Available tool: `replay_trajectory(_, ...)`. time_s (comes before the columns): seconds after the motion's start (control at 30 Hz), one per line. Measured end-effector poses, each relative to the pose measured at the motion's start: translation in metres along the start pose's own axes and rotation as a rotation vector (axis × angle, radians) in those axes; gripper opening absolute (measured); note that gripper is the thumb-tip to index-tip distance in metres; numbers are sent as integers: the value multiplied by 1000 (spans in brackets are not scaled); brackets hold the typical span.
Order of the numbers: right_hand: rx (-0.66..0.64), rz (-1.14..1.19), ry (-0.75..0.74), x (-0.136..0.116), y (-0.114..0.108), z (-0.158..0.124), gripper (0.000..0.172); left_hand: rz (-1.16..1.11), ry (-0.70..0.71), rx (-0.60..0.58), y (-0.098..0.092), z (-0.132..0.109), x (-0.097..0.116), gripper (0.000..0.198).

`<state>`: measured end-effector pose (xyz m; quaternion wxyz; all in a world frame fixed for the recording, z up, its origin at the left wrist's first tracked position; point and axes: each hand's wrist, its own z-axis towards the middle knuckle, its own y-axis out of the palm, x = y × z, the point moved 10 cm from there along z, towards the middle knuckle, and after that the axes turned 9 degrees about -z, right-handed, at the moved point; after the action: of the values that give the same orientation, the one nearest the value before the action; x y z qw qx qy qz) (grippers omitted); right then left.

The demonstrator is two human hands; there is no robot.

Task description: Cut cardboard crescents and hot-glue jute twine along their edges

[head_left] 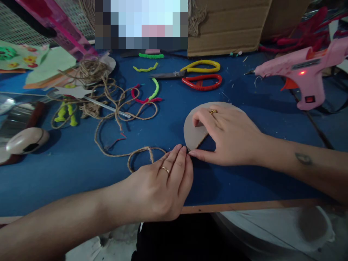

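A round grey cardboard piece lies near the front of the blue table. My right hand curves over it, thumb at its near edge and fingers bent onto its face, gripping it. Close to the thumb, the fingertips of my left hand are pressed together at the edge of the cardboard. Jute twine loops on the table and runs in under these left fingers. A brown strip along the cardboard's near rim looks like twine; its end at the fingertips is hidden.
A pink glue gun with a lit red light rests at the right. Scissors with yellow and red handles lie behind the cardboard. Pipe cleaner pieces, tangled twine and a white star on a stick are leftward. Corrugated cardboard stands behind.
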<state>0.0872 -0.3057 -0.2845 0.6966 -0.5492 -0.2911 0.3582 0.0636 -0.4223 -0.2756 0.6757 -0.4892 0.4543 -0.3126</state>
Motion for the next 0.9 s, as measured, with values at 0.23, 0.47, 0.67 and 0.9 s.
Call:
replay_trajectory(0.23,16,-10,-10,0,-2,0,50,25,0,-12,-1,1,1,32)
replay_trajectory(0.47,6,-21,-10,-1,0,0,53,16,-17,56,-5,0,-2,31)
replay_trajectory(0.67,-3,-8,18,-1,1,-1,52,18,-19,39,-3,0,0,31)
replay_trajectory(0.9,-102,194,35,11,3,1,34,33,-10,43,-5,2,0,29)
